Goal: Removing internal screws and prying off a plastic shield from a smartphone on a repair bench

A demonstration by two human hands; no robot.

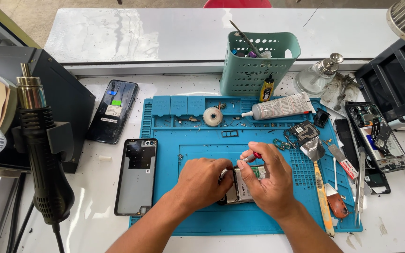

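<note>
Left hand (202, 180) grip pressing opened phone (238, 186), right hand (267, 180) grip pinching screwdriver (251, 157), glue tube (280, 107) beyond

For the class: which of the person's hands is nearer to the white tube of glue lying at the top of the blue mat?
Right. The right hand sits almost directly below the white tube of glue; the left hand is farther off, down and to the tube's left.
</note>
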